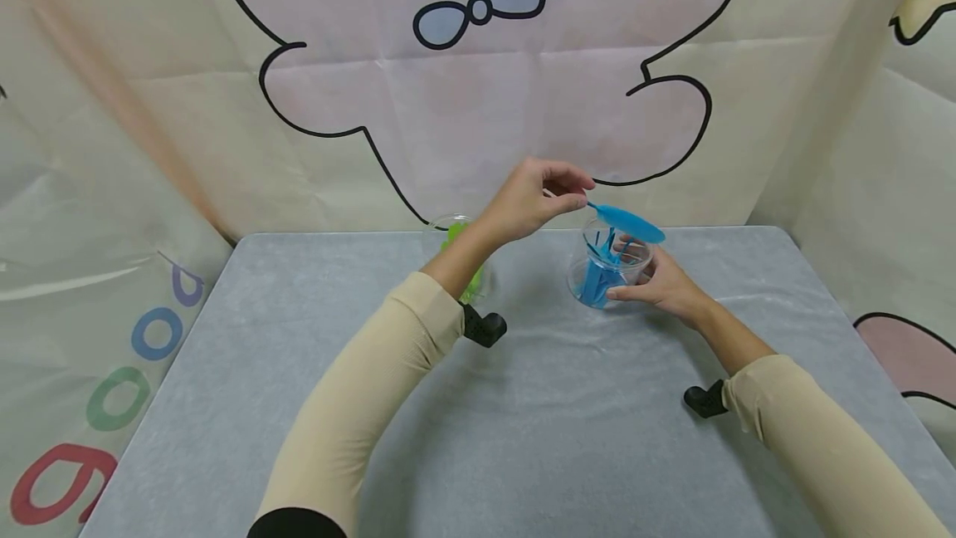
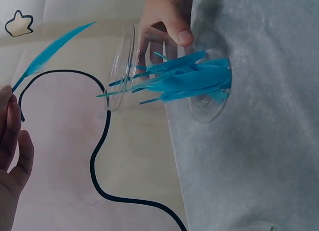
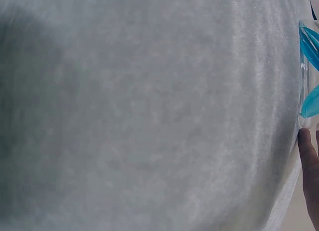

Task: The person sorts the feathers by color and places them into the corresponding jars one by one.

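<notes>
My left hand (image 1: 539, 199) pinches a blue feather (image 1: 631, 223) by its quill end, with the vane stretching over the mouth of a clear jar (image 1: 630, 271). Inside the jar stand several more blue feathers (image 2: 187, 81), some quills sticking out past the rim. My right hand (image 1: 667, 287) holds the jar around its side, thumb toward the front. In the right wrist view only part of the jar and a finger (image 3: 308, 156) show at the right edge. The held feather (image 2: 55, 49) is apart from the jar in the left wrist view.
A second clear container with bright green contents (image 1: 469, 293) stands on the grey cloth-covered table (image 1: 582, 422), partly hidden behind the left forearm. A printed backdrop (image 1: 478, 106) rises at the table's far edge, with more sheeting at both sides.
</notes>
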`<state>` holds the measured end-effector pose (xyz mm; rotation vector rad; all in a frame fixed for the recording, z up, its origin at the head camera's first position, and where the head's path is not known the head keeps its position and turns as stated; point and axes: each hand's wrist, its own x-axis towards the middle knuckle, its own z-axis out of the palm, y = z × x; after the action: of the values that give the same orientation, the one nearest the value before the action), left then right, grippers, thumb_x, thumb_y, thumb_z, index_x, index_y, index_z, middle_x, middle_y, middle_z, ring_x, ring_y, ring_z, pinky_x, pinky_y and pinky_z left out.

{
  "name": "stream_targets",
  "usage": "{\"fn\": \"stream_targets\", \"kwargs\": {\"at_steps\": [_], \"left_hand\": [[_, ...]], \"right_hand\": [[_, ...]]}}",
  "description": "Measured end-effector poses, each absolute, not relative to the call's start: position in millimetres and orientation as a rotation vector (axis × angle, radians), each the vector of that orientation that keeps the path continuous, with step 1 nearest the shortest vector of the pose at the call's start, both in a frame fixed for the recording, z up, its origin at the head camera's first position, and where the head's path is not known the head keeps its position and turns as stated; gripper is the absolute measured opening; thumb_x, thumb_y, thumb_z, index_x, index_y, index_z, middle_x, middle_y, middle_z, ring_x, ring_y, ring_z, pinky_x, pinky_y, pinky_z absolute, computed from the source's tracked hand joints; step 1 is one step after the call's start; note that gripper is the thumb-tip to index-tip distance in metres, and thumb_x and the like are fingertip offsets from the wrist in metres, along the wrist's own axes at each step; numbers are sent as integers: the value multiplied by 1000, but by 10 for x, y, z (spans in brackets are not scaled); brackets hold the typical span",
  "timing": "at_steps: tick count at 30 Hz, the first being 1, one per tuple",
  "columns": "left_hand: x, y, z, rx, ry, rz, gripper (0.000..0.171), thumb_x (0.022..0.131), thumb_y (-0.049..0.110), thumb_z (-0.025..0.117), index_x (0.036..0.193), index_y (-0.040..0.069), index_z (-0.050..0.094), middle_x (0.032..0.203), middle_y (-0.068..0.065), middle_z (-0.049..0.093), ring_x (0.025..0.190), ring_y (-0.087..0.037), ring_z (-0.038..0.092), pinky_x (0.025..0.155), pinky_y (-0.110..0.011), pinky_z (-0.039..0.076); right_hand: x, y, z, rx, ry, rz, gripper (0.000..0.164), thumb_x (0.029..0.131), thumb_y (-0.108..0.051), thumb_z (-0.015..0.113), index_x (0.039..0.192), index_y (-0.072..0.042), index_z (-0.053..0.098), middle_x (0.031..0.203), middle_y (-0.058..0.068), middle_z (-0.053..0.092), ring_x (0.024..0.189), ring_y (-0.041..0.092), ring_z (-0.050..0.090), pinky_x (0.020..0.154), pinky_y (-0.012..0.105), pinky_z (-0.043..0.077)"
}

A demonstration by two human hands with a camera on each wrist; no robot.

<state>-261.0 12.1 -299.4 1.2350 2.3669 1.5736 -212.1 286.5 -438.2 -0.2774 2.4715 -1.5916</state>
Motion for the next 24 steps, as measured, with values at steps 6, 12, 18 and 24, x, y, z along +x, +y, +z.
{"fn": "stream_targets", "kwargs": {"at_steps": [6, 12, 18, 24], "left_hand": [[-2651, 133, -2983, 1168, 2395, 1527, 18, 94, 5, 68, 110, 0, 72, 102, -10, 71, 90, -16, 64, 82, -22, 51], [-2696, 152, -3017, 1117, 2413, 1473, 17, 93, 4, 68, 109, 0, 72, 100, -9, 70, 87, -16, 63, 81, -21, 51], [-2722, 197, -3080, 1140, 2421, 1389, 17, 93, 5, 69, 109, -1, 72, 99, -9, 70, 86, -15, 64, 79, -19, 51], [-2699, 267, -3130, 1151, 2420, 1304, 16, 93, 5, 70, 108, 1, 72, 99, -8, 70, 87, -15, 64, 80, -17, 50]], "right_hand": [[-2110, 2847, -4365, -258, 2474, -1586, 95, 83, -14, 83, 155, -8, 22, 153, 20, 38, 143, 40, 31, 112, 64, 24], [-2106, 2819, -4344, -244, 2450, -1608, 95, 82, -12, 83, 155, -12, 22, 152, 17, 39, 142, 38, 32, 113, 61, 24], [-2096, 2806, -4324, -239, 2446, -1603, 94, 83, -13, 82, 154, -15, 21, 150, 14, 42, 139, 33, 39, 113, 55, 30], [-2091, 2808, -4322, -196, 2465, -1562, 91, 86, -16, 81, 152, -13, 19, 150, 14, 38, 136, 32, 41, 110, 50, 34]]}}
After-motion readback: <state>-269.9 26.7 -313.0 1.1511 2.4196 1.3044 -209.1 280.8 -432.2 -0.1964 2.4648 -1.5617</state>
